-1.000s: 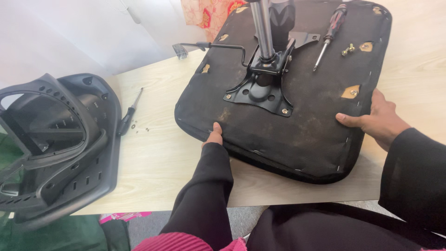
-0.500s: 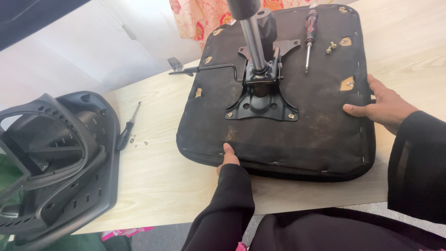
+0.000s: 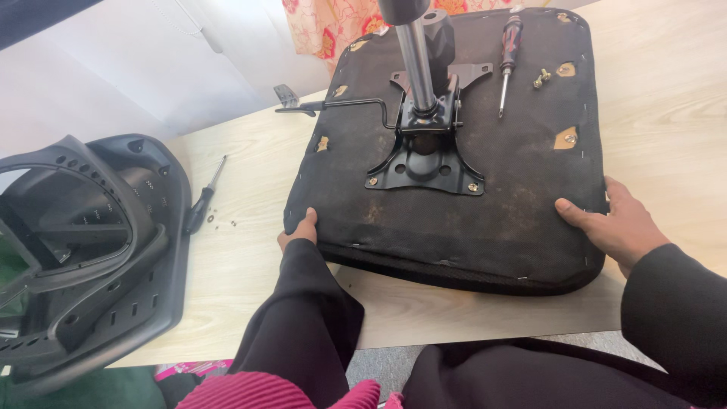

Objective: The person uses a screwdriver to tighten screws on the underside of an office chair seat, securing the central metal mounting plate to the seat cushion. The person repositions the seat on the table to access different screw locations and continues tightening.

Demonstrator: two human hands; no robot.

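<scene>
Both hands grip the upturned black seat cushion (image 3: 469, 189) lying toward the table's (image 3: 250, 265) near edge, left hand (image 3: 299, 229) at its near-left corner, right hand (image 3: 613, 223) now nearer the near-right corner.

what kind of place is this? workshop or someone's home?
Probably a home or small office room used as a makeshift repair spot, not a proper workshop. An upturned chair seat lies on a light wood table, a screwdriver and loose screws beside it, and flowered fabric hangs behind.
</scene>
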